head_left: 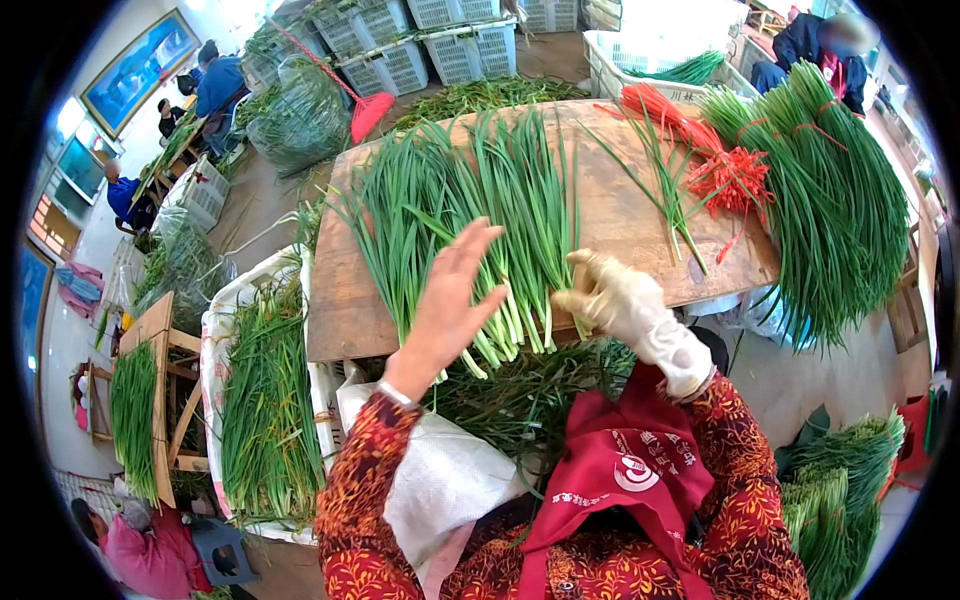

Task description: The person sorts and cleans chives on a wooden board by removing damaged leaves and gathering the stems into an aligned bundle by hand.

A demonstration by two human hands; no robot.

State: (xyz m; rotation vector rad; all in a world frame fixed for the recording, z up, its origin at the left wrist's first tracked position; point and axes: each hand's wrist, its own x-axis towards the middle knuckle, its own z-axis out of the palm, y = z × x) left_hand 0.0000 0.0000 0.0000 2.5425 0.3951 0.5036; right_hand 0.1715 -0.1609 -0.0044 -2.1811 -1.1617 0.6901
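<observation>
Loose garlic chives (525,190), green-leaved with pale stem ends, lie side by side on a wooden board (640,220) in front of me. My left hand (452,305), bare, is over the stems at their left, palm down, fingers stretched and thumb apart. At the right edge of the chives is my right hand (618,305) in a pale glove. Its fingers are loosely bent, with a gap between them and no stalk visibly gripped. A few separate stalks (672,205) lie farther right, beside a bundle of red ties (730,180).
Tied chive bundles (830,200) overhang the board's right end. A white crate (210,400) of chives stands at left, with more bundles (840,500) low at right. Crates (470,50) and a red broom (370,115) are behind. Several people work around the room.
</observation>
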